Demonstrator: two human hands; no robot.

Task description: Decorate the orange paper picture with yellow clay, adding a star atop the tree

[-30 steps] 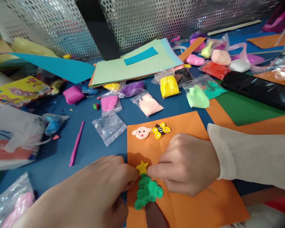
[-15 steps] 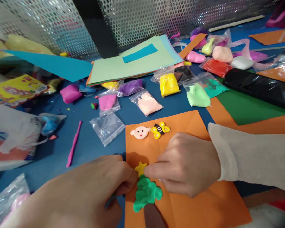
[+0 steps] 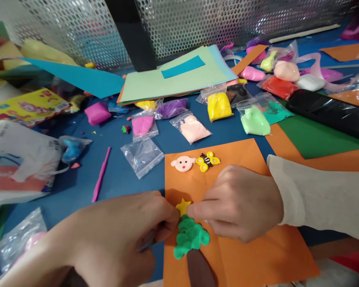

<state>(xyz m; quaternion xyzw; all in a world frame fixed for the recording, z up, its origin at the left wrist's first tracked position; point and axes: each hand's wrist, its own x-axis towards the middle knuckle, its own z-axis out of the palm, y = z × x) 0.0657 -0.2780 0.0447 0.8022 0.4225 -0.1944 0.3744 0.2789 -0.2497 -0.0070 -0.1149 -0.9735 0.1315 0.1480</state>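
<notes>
A yellow clay star (image 3: 183, 207) tops a green clay tree (image 3: 191, 238) with a brown trunk (image 3: 200, 269), all lying on an orange sheet of paper (image 3: 242, 263). From the left, my left hand (image 3: 119, 235) has curled fingers, its fingertips at the star's left side. My right hand (image 3: 242, 203) is closed too, its index fingertip on the star's right point; its thumb is hidden. Higher on the paper lie a pale pink clay animal face (image 3: 183, 164) and a yellow and black clay bee (image 3: 208, 161).
Bagged clay, such as a yellow pack (image 3: 219, 107) and a light green pack (image 3: 255, 120), lies behind the paper. A pink modelling tool (image 3: 101, 174) and an empty zip bag (image 3: 143, 157) are at left. A black case (image 3: 332, 113) sits at right, before a perforated metal panel (image 3: 185, 30).
The view has shifted slightly, so everything appears a little further right. Both hands stay at the star, with hardly any movement against the paper.
</notes>
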